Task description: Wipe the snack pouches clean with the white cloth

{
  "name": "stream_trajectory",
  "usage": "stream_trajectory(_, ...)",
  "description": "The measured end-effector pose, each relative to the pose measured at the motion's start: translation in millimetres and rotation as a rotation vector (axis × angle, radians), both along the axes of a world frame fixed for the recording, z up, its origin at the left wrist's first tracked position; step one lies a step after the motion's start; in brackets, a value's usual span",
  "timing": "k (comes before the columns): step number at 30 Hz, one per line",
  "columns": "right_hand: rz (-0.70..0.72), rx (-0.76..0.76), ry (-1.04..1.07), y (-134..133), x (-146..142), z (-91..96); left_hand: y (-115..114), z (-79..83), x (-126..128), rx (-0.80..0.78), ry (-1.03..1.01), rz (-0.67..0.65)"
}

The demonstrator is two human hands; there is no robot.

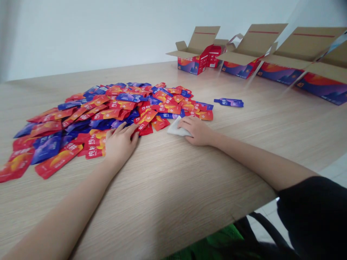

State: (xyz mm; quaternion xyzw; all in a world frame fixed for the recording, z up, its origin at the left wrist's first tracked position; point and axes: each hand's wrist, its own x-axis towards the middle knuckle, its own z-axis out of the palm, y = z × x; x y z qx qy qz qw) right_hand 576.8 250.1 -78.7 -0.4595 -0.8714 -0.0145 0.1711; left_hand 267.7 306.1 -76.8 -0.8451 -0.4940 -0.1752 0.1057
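A large heap of red, orange and blue foil sachets (pixel 108 115) with white print lies spread on the light wood table (pixel 168 173). My left hand (pixel 120 143) rests flat with spread fingers on the near edge of the heap, touching the sachets without visibly gripping any. My right hand (pixel 196 130) lies just right of the heap, pressing on a crumpled white cloth or tissue (pixel 176 128) against the tabletop. One loose blue sachet (pixel 228 103) lies alone beyond my right hand.
Several open cardboard boxes (pixel 196 59) with red and purple printed sides stand along the far right of the table, flaps raised. A white wall rises behind. The near table edge runs diagonally, with something green (pixel 211 242) and a dark shape (pixel 311 216) below it.
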Motion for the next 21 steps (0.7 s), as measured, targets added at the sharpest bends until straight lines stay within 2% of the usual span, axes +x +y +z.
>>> stream_trajectory(3,-0.028,0.008,0.017,0,2,-2.4,1,3.6,-4,0.065,-0.028,0.028)
stream_trajectory(6,-0.131,0.041,0.108,3,7,-5.7,-7,7.9,-6,0.131,-0.046,0.005)
stream_trajectory(8,-0.254,0.071,0.272,6,13,-4.6,-23,9.0,-3,0.190,-0.024,-0.095)
stream_trajectory(11,-0.460,0.047,0.675,9,26,3.4,-58,5.3,12,0.209,0.095,-0.350)
stream_trajectory(13,-0.512,-0.086,0.985,8,29,10.2,-79,1.0,26,0.177,0.188,-0.466)
stream_trajectory(15,-0.478,-0.302,1.199,3,24,15.1,-92,-2.6,36,0.169,0.230,-0.509)
stream_trajectory(19,-0.330,-0.857,1.471,-14,-2,19.7,-97,-4.5,40,0.174,0.209,-0.589)
stream_trajectory(21,-0.304,-1.044,1.608,-20,-12,22.5,-96,-4.3,36,0.139,0.167,-0.603)
